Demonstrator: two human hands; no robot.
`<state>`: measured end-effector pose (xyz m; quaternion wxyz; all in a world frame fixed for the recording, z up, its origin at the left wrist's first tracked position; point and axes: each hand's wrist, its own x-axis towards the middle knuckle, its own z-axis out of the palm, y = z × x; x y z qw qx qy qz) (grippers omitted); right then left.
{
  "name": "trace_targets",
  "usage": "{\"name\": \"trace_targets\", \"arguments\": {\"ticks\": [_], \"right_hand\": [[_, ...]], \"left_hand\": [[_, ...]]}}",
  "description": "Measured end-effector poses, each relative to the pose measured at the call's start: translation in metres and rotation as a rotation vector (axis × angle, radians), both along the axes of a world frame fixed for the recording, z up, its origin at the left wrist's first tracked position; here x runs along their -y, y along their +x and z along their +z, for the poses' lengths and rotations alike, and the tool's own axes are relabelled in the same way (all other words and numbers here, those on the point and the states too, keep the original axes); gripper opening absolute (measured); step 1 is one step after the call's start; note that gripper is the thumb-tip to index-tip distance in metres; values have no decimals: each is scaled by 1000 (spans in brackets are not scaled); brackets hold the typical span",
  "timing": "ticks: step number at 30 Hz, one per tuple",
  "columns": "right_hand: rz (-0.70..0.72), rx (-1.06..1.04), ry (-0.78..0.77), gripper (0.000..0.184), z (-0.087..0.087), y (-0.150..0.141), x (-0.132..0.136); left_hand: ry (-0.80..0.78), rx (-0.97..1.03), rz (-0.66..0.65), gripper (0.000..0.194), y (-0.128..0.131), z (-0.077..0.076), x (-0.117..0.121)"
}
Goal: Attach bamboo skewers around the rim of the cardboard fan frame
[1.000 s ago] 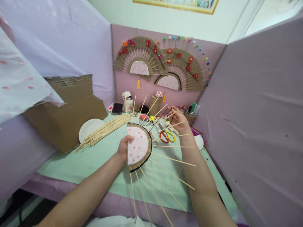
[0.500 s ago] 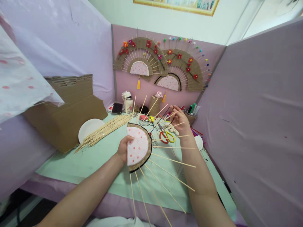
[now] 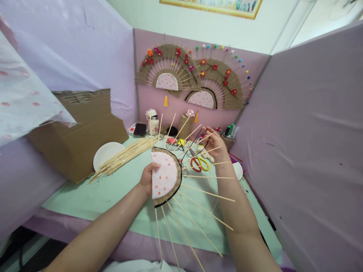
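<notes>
Half-round fan [image 3: 165,173]: clamped in left hand [image 3: 147,177], thumb across its face. Black cord [image 3: 188,149]: pinched by right hand [image 3: 214,144], running to rim. Scissors [image 3: 199,162]: below right fingers.

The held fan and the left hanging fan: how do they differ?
The held fan has its straight edge upright; the left hanging fan has its below. The held fan's sticks spread bare; the left hanging fan has a flowered brown band and yellow tassel. Both have pink-dotted middles.
</notes>
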<state>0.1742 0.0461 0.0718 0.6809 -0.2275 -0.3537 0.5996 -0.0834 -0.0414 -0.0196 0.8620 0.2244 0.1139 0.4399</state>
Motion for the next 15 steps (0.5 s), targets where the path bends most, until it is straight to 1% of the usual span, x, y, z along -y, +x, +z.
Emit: {"name": "trace_targets", "arguments": {"ticks": [4,10,15], "right_hand": [[3,-4,2,16,0,0,1],[10,5,6,16,5,-2,6],[-6,57,70,19,12,-2,12]], "left_hand": [[36,26,-11,57,3,4,2],[47,65,-40,58,4,6,3],[44,64,-65,58,3,5,3]]}}
